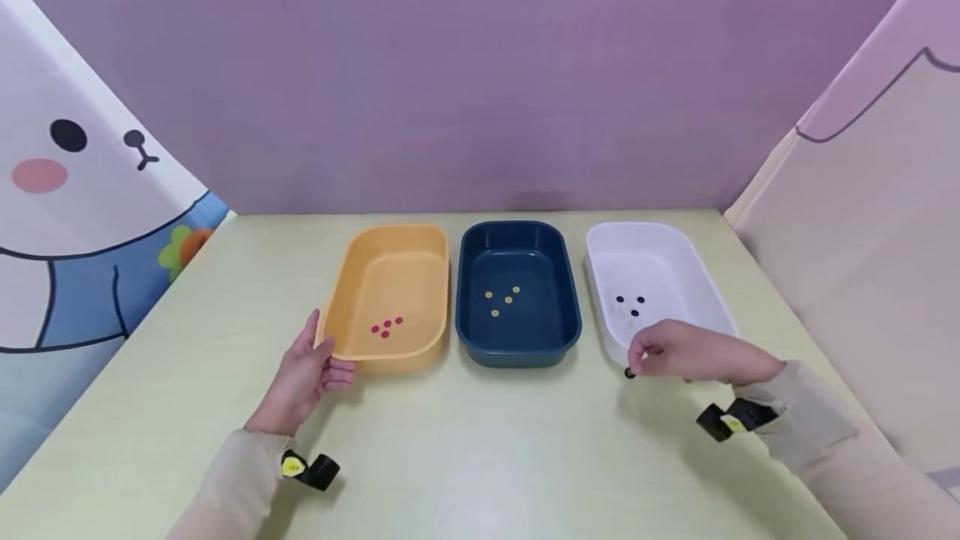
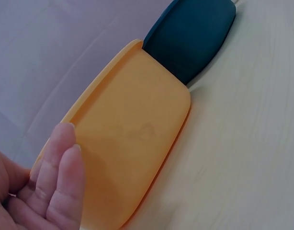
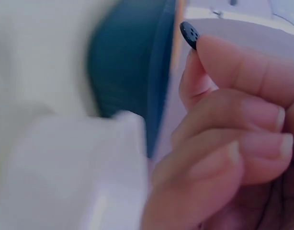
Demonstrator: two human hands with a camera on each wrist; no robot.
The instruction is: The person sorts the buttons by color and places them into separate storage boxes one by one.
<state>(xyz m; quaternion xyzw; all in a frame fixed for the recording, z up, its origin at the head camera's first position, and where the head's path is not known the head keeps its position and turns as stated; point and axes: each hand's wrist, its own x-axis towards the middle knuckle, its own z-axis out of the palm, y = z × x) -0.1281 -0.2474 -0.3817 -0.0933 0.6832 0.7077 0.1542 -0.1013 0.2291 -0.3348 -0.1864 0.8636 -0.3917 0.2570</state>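
Note:
Between thumb and index finger my right hand (image 1: 686, 351) pinches a black button (image 3: 189, 35), which has small holes. In the head view it is just outside the near left corner of the white tray (image 1: 712, 290), where three black buttons (image 1: 634, 313) lie. At the near left corner of the yellow-orange tray (image 1: 397, 354), my left hand (image 1: 300, 377) grips the rim, its fingers (image 2: 65, 182) against the outer front wall in the left wrist view. Several red buttons (image 1: 387, 324) lie in this tray. Part of the left grip is hidden.
A dark blue tray (image 1: 517, 357) with several yellow buttons (image 1: 508, 300) stands between the other two trays. All three stand in a row on a pale table (image 1: 480, 457). Behind is a purple backdrop (image 1: 480, 73), with printed cloth (image 1: 82, 215) at the left side.

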